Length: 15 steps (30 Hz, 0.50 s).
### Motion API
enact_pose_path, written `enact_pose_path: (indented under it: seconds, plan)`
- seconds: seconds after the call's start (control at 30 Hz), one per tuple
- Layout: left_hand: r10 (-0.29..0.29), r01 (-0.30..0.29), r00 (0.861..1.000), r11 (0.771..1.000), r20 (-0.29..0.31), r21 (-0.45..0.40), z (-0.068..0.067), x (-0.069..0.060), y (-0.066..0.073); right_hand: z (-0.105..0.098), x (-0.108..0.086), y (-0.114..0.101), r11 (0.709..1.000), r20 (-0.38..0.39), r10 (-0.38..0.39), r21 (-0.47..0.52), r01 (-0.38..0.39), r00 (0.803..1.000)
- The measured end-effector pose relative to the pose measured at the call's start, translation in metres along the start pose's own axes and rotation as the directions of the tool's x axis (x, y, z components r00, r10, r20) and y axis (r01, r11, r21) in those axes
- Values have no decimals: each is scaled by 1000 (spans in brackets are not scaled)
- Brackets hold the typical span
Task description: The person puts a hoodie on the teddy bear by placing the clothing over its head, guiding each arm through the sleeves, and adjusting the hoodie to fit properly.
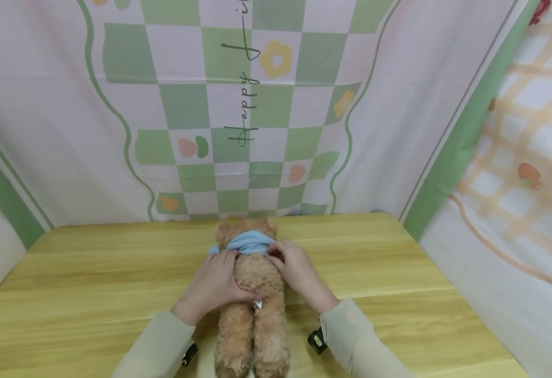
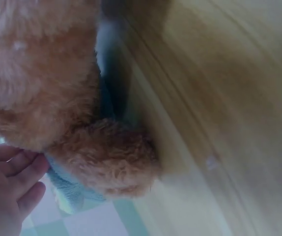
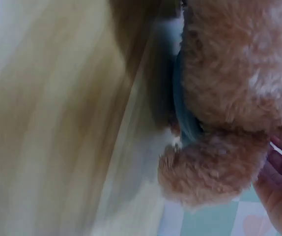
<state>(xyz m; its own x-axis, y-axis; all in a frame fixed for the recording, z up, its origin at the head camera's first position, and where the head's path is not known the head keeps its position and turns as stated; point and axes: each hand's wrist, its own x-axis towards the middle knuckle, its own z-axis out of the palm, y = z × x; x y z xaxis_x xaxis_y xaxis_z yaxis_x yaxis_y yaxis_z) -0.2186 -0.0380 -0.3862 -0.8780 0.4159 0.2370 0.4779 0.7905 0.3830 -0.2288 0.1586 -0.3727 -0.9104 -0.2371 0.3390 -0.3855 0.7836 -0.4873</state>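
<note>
Since the teddy bear [image 1: 258, 274] stretches lengthwise between them, the left hand [image 1: 216, 281] is spread wide, the right hand [image 1: 299, 270] beside the blue cloth [image 1: 250, 242] at the bear's head end, can't tell if pinching.

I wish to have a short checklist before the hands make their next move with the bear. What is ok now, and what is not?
1. The bear lies on the table: ok.
2. The left hand touches the bear: ok.
3. The right hand is at the blue cloth: ok.
4. The blue cloth is smooth: not ok, bunched near the head.
5. The right hand pinches the blue cloth: cannot tell.
6. The bear faces up: cannot tell.
</note>
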Motion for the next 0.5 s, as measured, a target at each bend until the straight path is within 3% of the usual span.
enact_pose_path:
  seconds: [0.3,0.5]
  plan:
    - [34,-33,999,998,0,52,5,-3,1,0,-5,3,997,79,8,78,-14,997]
    - [12,-12,1000,1000,-4,20,7,-6,3,-1,-9,1,999,61,-7,37,5,998]
